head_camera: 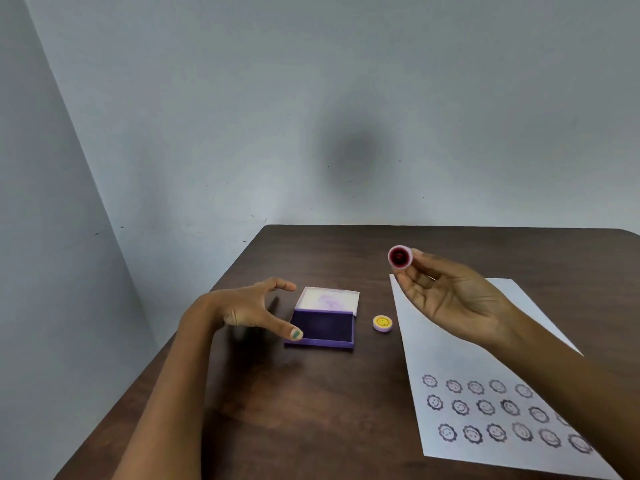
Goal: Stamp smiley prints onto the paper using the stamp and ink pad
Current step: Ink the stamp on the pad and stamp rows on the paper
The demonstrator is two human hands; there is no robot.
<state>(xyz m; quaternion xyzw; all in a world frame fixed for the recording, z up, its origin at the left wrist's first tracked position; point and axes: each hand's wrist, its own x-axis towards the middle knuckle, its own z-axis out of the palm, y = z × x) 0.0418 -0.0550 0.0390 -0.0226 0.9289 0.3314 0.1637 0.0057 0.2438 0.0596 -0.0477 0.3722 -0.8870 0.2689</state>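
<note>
While held aloft: round stamp (pixel 400 257).

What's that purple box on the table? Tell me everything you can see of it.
The ink pad is a flat rectangular purple case, lying open on the dark wooden table. Its base holds a dark purple inked pad; the hinged lid stands tilted up at the far side, its pale inner face smudged with faint purple. It sits left of the paper and a small yellow smiley cap, apart from both. The left hand hovers at its left edge, thumb tip over the near corner; actual contact is unclear.
</note>
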